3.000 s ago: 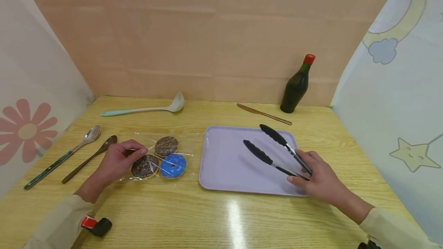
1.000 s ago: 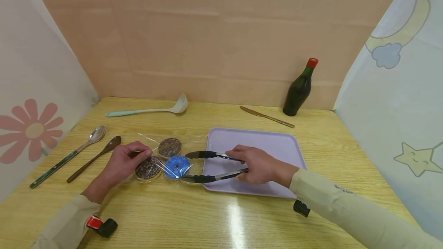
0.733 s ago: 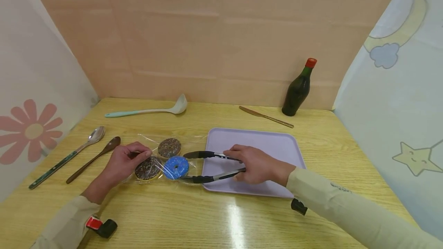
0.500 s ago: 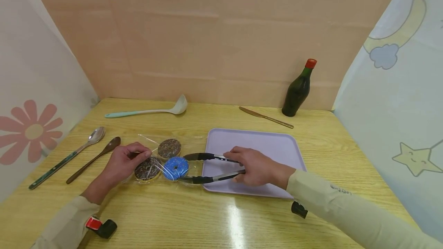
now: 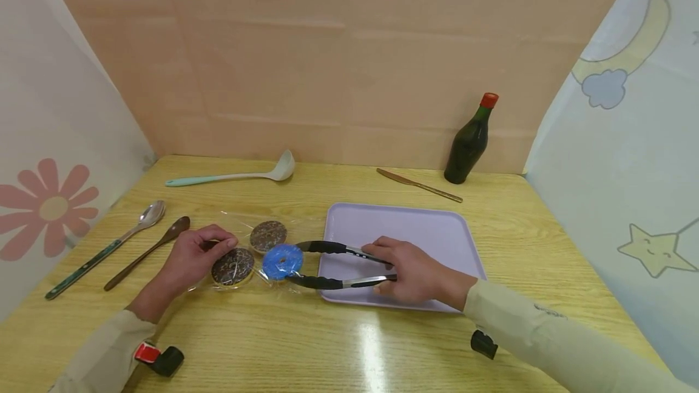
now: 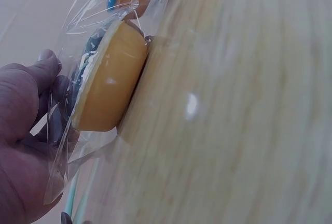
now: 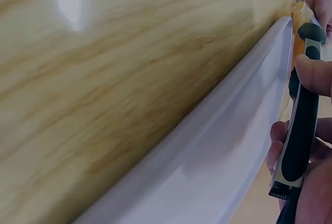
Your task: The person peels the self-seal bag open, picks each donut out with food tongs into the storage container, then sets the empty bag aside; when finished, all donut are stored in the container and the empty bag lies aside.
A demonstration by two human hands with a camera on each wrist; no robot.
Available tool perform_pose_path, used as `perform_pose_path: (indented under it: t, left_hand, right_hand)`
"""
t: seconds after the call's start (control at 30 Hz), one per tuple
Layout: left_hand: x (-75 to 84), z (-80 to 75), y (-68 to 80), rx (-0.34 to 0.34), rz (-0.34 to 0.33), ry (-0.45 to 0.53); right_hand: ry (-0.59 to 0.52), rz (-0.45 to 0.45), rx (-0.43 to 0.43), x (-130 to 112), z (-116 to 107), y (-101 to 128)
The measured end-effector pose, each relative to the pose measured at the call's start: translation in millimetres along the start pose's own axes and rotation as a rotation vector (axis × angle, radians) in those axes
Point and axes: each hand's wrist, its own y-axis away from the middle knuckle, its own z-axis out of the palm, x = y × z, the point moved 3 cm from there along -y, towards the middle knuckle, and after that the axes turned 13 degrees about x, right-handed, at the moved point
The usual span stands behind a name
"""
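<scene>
While the left hand [image 5: 191,258] pinches the clear bag [image 6: 91,19], seemingly to anchor it, the right hand [image 5: 411,270] grips tongs [image 5: 327,247] whose tips straddle the blue donut [image 5: 277,262]. Under the tongs lies the lilac tray [image 5: 406,218]; a bottle [image 5: 468,144] stands beyond, apparently out of the way.

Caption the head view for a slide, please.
Right hand holds black-tipped metal tongs at a blue-frosted ring doughnut; left hand pinches clear plastic bag.
</scene>
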Motion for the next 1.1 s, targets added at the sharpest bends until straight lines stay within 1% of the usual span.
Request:
perform_pose_path:
  t: [0.2,0.47,0.67,0.87,1.1]
  left_hand:
    - [0.3,-0.2,-0.9,0.003,0.008,-0.004]
    - [-1.1,-1.9,-0.1,0.022,0.009,-0.038]
    - [-1.5,-0.1,-0.4,0.017,0.026,-0.028]
    - [-1.8,-0.3,-0.1,0.020,0.023,-0.035]
    - [0.9,-0.1,1.2,0.018,0.012,-0.022]
  right_hand:
    - [-0.002,0.017,0.047,8.3,-5.7,13.3]
    - [0.000,-0.004,0.093,17.7,-16.1,33.4]
    - [-0.004,0.016,0.163,30.1,-26.4,52.5]
    - [0.047,0.067,0.214,44.7,-36.5,64.8]
    - [0.092,0.085,0.259,60.2,-42.6,73.7]
